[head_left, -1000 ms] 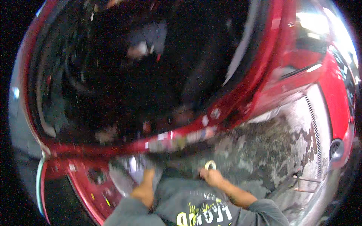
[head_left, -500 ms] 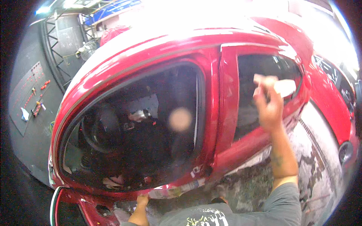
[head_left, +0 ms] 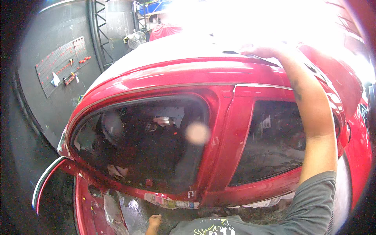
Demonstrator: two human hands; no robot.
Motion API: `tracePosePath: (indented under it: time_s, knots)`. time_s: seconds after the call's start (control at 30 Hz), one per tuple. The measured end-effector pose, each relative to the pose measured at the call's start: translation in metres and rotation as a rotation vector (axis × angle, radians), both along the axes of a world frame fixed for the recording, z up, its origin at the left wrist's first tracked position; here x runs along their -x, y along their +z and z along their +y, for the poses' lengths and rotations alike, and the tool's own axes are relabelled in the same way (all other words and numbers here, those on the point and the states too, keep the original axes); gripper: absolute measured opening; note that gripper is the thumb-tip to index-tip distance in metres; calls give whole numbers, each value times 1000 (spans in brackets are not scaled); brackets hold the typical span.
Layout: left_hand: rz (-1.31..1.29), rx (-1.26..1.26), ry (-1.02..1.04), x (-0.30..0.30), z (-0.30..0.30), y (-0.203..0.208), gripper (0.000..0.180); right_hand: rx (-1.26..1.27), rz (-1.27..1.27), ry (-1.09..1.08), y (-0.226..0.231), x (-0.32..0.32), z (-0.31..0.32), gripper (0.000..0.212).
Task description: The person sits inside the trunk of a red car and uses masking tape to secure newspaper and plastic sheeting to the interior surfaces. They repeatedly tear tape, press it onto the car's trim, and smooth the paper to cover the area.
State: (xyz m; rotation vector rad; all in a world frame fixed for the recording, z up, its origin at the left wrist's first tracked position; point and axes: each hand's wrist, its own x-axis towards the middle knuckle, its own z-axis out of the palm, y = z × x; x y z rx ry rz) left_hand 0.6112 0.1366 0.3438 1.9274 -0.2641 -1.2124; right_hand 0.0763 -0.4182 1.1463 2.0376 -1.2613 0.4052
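Observation:
My right arm reaches up over the red car [head_left: 221, 117], and my right hand [head_left: 262, 51] lies on its roof [head_left: 188, 51] above the rear door opening. A pale edge under the palm looks like a white cloth [head_left: 275, 61], mostly hidden by the hand and washed out by glare. Low in the view, my left hand [head_left: 155, 220] hangs beside the sill with its fingers curled, apart from the car. Nothing shows in it. The front door opening [head_left: 137, 145] and the dark rear window [head_left: 270, 141] face me.
An open red front door [head_left: 84, 203] stands at the lower left. Printed paper [head_left: 170, 201] runs along the sill. A pegboard with tools [head_left: 60, 64] hangs on the dark left wall, and a fan [head_left: 137, 39] stands behind the car. Another red car panel [head_left: 358, 145] is at right.
My right hand has risen from in front of the rear window to the roof, carrying the white cloth. My left hand has dropped away from the sill. The view has tilted upward.

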Motion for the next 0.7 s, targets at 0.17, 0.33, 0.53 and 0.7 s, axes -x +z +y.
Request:
tracePosePath:
  time_s: [0.17, 0.33, 0.53, 0.7]
  knots:
    - [6, 88, 112, 1, -7, 33, 11, 217, -210, 6, 8, 3, -13, 39]
    - [-97, 342, 224, -16, -49, 90, 11, 584, -661, 55, 77, 10, 0, 42]
    - [-271, 759, 176, -17, -114, 280, 12, 780, -684, 253, 115, -21, 78, 40]
    - [-852, 1413, 129, -19, -140, 504, 3, 780, -597, 433, 109, -85, 182, 38]
